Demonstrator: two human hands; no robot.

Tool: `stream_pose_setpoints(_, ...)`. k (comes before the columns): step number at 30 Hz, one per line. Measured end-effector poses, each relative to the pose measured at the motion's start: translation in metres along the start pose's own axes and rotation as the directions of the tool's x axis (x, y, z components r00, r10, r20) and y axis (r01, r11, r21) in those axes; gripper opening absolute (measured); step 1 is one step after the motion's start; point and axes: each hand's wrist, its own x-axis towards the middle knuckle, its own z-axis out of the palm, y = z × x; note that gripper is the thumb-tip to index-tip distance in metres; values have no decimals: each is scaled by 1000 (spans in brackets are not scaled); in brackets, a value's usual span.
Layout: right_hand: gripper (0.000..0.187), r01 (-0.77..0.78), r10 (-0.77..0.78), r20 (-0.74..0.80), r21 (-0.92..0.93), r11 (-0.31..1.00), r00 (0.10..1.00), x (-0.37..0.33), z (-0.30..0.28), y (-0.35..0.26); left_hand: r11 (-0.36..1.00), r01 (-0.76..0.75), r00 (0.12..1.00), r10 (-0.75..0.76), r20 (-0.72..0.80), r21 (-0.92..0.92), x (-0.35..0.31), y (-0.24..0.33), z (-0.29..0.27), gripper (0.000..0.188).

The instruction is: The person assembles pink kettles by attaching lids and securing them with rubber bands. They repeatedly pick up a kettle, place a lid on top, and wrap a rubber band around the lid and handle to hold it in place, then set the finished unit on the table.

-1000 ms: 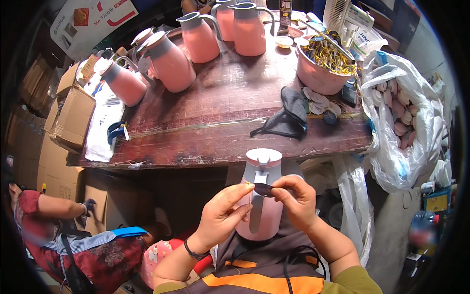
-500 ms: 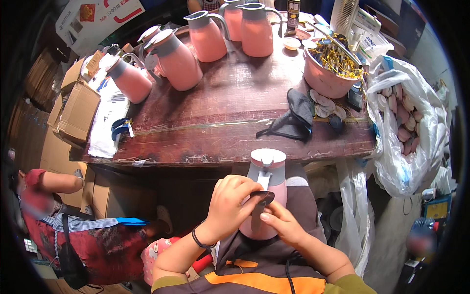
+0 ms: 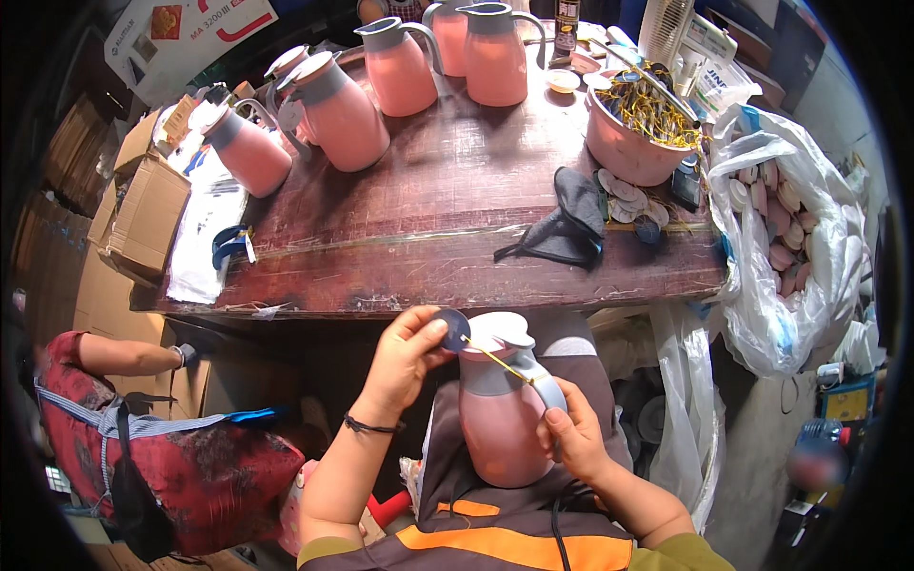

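Note:
A pink jug [image 3: 500, 428] with a grey collar, white lid and grey handle stands in my lap, slightly tilted. My left hand [image 3: 405, 362] pinches a dark round tag [image 3: 451, 328] beside the lid. From the tag a yellow string [image 3: 500, 363] runs taut to the jug's handle [image 3: 547, 385]; how it is fastened there I cannot make out. Closed around the lower part of that handle, my right hand [image 3: 579, 436] steadies the jug.
Several similar pink jugs [image 3: 400, 76] stand along the table's far side. A pink tub [image 3: 633, 143] of yellow-stringed tags and a grey cloth mask [image 3: 571, 224] lie right. Beyond hangs a plastic bag [image 3: 790, 314] of pink pieces. A person in red [image 3: 200, 476] sits at left.
My left hand has moved up and left with the tag, drawing the string out. My right hand has gone from beside the tag to the handle. The jug has turned and shifted slightly left.

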Motion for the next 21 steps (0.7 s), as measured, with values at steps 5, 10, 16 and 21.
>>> stream_pose_setpoints(5,39,-52,82,143,-203,978,986,-15,2,-18,979,-166,980,177,89,-119,-2,-6,8,16)
stream_pose_setpoints(10,33,111,-128,-147,-122,986,981,-14,9,-19,976,-202,964,212,160,-76,-8,-13,19,16)
stream_pose_setpoints(16,30,252,-371,-208,-441,861,905,-6,13,-27,954,-291,950,278,142,78,-34,-9,54,18)
stream_pose_setpoints(21,26,-27,-92,-179,-567,823,980,12,0,-42,905,-398,904,358,233,153,-60,-8,68,16)
